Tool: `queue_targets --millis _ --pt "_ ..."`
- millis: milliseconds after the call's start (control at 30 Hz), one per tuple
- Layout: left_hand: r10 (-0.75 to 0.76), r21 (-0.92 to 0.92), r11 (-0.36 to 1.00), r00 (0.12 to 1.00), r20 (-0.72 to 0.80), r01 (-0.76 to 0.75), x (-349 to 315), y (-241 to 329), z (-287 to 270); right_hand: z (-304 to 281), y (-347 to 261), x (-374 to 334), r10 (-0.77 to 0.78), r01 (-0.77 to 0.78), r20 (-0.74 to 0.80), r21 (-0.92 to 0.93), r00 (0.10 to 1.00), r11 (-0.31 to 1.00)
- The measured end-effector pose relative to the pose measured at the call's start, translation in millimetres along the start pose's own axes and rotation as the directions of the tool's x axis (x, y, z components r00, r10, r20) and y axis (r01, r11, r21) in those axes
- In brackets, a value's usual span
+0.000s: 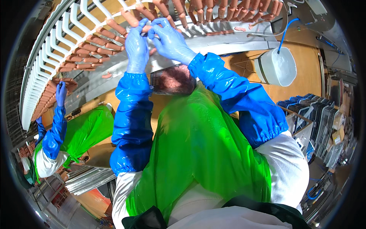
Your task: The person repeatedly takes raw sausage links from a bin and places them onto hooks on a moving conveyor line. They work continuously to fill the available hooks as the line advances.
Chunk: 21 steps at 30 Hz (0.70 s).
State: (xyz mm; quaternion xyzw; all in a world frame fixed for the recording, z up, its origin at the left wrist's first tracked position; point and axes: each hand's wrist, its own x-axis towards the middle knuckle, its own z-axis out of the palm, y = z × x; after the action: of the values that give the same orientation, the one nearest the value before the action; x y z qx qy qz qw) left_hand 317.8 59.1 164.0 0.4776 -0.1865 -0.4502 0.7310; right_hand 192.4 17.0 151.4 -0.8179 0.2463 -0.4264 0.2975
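Observation:
Side by side at the top of the view, both gloved hands meet at a short sausage in the hanging links. My left hand is closed around its left end, with thumb and fingertips pinched together. My right hand pinches close to the other end between thumb and index finger, its remaining fingers curled. Strings of pink sausages hang in loops on both sides of the hands. White curved hooks along a rail carry the links at the left.
Below the links runs a metal trough with loose sausage pieces. A dark crate of pinkish meat stands beneath my hands. At right are a white bucket, a blue hose and stacked crates. A co-worker handles links at left.

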Motion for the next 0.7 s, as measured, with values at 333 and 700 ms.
queue_targets --millis 333,700 --pt "-0.046 -0.133 0.989 0.992 0.114 0.061 10.3 3.5 -5.1 2.0 10.8 -16.1 0.263 -0.271 0.073 0.341 0.962 0.900" --pt "-0.091 0.211 0.974 0.995 0.039 0.081 37.4 81.7 16.9 -25.1 -2.3 40.1 0.406 -0.500 0.313 0.687 0.859 0.528"
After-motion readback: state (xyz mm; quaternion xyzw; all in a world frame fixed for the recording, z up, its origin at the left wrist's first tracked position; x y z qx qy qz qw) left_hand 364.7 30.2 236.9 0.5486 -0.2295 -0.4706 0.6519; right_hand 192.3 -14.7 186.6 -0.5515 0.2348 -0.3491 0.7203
